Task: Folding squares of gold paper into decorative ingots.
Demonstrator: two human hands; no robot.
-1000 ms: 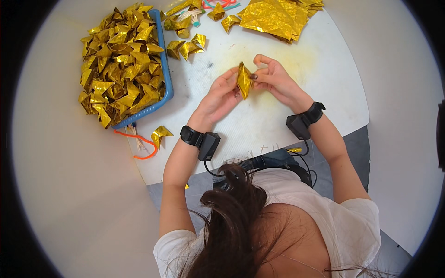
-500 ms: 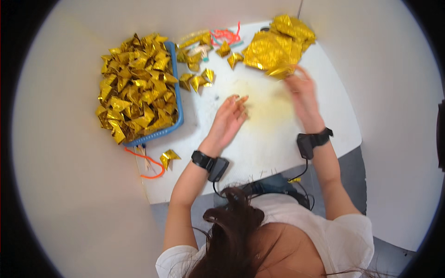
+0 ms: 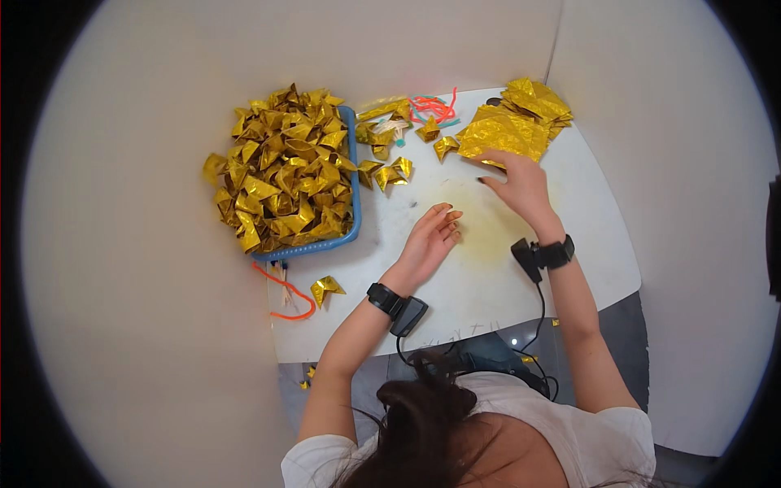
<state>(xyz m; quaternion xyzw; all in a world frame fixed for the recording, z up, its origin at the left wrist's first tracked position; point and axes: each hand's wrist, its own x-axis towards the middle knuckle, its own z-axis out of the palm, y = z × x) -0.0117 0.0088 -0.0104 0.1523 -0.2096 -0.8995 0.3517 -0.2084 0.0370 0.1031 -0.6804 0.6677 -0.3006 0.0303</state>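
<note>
My right hand is over the front edge of a stack of gold foil sheets at the far right of the table. Its thumb and forefinger are apart, and no sheet shows between them. My left hand hovers around the middle of the table, palm turned inward, fingers loosely bent and apart, holding nothing visible. Two folded gold foil pieces, one of them a small folded piece, lie just left of the stack.
A blue basket heaped with folded gold pieces stands at the left. A blurred gold piece shows at the heap's left side. Orange cords lie at the back, another orange cord near the front left. Pale walls surround the table.
The view has shifted, so the table sits lower and farther right. My right hand has come off the gold foil it was touching, its fingers now apart. A blurred gold piece has appeared beside the heap.
</note>
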